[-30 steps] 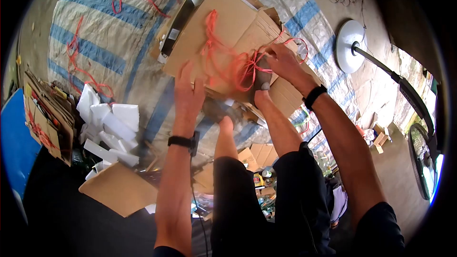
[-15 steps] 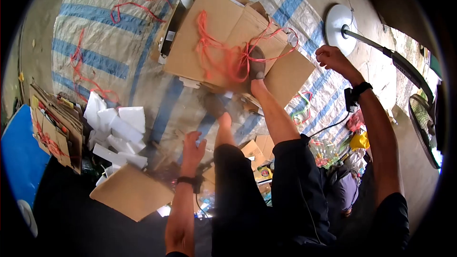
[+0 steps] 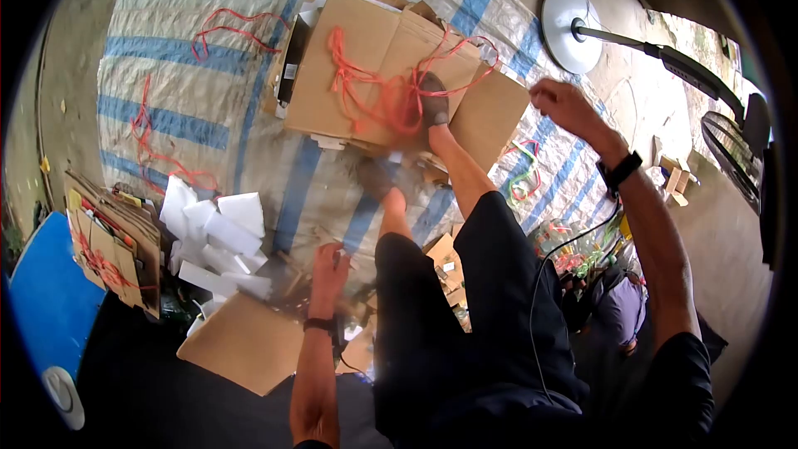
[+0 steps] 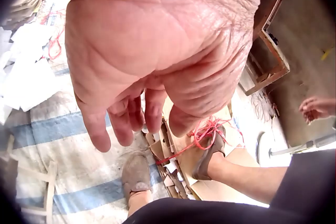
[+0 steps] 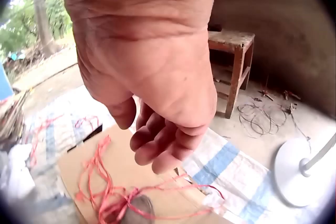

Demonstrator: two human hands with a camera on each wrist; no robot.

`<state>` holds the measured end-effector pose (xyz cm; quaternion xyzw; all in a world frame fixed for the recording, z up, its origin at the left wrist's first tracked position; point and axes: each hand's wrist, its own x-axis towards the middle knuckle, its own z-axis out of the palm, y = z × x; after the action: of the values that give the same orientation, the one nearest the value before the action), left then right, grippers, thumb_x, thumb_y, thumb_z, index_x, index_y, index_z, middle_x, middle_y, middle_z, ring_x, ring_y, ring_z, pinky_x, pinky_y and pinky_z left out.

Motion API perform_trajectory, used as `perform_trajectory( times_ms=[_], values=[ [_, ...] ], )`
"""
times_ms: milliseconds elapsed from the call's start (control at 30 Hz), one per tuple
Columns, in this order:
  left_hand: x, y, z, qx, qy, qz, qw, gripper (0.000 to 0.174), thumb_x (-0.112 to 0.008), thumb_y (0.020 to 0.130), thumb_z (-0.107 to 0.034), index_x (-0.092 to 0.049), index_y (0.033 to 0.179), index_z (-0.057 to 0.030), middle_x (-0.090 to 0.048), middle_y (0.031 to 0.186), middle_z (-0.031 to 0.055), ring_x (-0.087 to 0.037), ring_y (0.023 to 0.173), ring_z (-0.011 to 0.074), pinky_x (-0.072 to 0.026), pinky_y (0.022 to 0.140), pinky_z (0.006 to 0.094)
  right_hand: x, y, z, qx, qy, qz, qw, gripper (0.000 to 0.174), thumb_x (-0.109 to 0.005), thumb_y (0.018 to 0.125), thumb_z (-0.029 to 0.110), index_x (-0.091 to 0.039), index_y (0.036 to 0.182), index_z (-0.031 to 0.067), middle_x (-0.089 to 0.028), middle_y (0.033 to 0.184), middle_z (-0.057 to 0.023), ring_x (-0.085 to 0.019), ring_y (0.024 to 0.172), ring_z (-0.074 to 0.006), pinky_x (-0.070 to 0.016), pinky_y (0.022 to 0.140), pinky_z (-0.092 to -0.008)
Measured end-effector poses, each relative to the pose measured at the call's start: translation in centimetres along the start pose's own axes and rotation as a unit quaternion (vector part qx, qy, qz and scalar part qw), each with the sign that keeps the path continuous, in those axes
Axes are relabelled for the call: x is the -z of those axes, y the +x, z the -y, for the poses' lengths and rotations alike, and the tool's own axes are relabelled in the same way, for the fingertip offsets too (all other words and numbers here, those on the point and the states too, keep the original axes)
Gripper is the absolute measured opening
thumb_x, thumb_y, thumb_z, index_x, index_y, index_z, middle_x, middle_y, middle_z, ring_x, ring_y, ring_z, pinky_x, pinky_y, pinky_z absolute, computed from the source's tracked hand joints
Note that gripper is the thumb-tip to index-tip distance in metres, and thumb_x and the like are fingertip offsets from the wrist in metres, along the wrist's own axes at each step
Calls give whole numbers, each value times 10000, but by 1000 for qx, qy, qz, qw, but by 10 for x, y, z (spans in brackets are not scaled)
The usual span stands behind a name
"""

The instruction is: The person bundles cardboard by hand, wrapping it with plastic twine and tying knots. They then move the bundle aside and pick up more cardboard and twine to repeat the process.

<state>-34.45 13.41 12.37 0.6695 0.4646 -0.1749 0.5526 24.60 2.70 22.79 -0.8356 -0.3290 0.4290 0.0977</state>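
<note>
A flattened cardboard stack [image 3: 320,112] lies on the striped tarp, with red plastic string [image 3: 342,75] looped and knotted across its top. One shoe [image 3: 434,101] presses on the cardboard beside the string; the other shoe [image 3: 374,179] stands on the tarp before it. My left hand [image 3: 328,276] hangs beside the left knee, its fingers [image 4: 122,128] loosely curled and holding nothing. Out to the right, past the stack's edge, my right hand [image 3: 575,115] is raised in the air. Its fingers [image 5: 157,150] bend loosely with nothing between them.
White foam pieces [image 3: 220,233] and a loose cardboard sheet [image 3: 241,345] lie on the left, near a tied cardboard bundle [image 3: 112,254]. A fan's round base [image 3: 572,29] stands at the right. Plastic bottles [image 3: 573,245] are heaped by the right leg.
Both hands have left the cardboard: the left drew back toward the knee, while the right moved off the string and out to the right. The string stays on the stack.
</note>
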Motion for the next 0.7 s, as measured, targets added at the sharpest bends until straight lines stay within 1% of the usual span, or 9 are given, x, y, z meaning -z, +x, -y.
perform_trajectory(
  times_ms=[67,267,300,367,400,433,533,600,700],
  values=[
    [7,-6,-2,4,-15,3,1000,308,-657,912,-110,-626,1210,-40,-567,1202,122,-646,1020,238,-542,755,323,-24,-37,-25,-11,-77,11,997,226,-604,916,240,-654,1001,37,-680,877,-193,-675,848,-366,-528,770,-429],
    [36,-22,0,3,-14,-9,1000,302,-663,898,-108,-638,1194,-49,-563,1173,131,-647,953,233,-540,769,341,-92,-179,-84,-99,-15,41,994,194,-588,907,219,-655,900,37,-657,789,-199,-663,737,-363,-525,676,-443],
    [43,-22,0,1,6,-14,1000,298,-665,895,-108,-643,1186,-53,-561,1163,135,-641,927,230,-539,774,344,-103,-198,-98,-20,-93,74,993,186,-588,894,206,-660,893,34,-677,814,-197,-672,763,-379,-542,690,-454],
    [53,-24,-1,-8,13,-24,1000,293,-668,887,-105,-649,1174,-53,-563,1142,141,-632,899,231,-535,773,344,-125,-251,-121,-99,-100,49,989,197,-598,874,235,-668,849,53,-638,705,-171,-659,675,-343,-521,641,-422],
    [58,-26,1,-11,19,-31,999,289,-671,878,-102,-655,1162,-52,-565,1121,147,-622,870,232,-532,773,344,-117,-269,-118,-27,-130,109,985,186,-591,870,206,-669,839,40,-618,674,-167,-656,636,-295,-522,624,-381],
    [64,-26,3,-13,21,-32,999,289,-671,878,-102,-655,1162,-52,-565,1121,147,-622,870,232,-532,773,344,-125,-286,-137,-38,-96,141,985,163,-593,856,160,-655,801,19,-612,635,-122,-630,597,-211,-498,585,-351],
    [79,-24,16,-34,85,-22,996,307,-671,842,-134,-640,1142,-76,-564,1099,168,-619,940,310,-540,811,395,-130,-334,-124,-113,51,81,989,139,-586,835,101,-648,742,17,-613,620,-64,-612,592,-158,-487,571,-337],
    [85,-24,16,-25,84,-27,996,297,-676,837,-137,-649,1127,-77,-564,1101,168,-618,935,310,-540,809,397,-130,-362,-132,-247,42,69,966,141,-597,828,94,-655,732,9,-634,647,-35,-619,604,-149,-497,582,-323],
    [93,-28,17,-12,91,-26,995,279,-686,828,-143,-665,1098,-77,-566,1103,168,-615,921,309,-540,804,398,-188,-432,-243,-111,-1,106,988,147,-611,832,108,-680,779,-10,-658,678,-63,-643,604,-148,-510,569,-306]
  ],
)
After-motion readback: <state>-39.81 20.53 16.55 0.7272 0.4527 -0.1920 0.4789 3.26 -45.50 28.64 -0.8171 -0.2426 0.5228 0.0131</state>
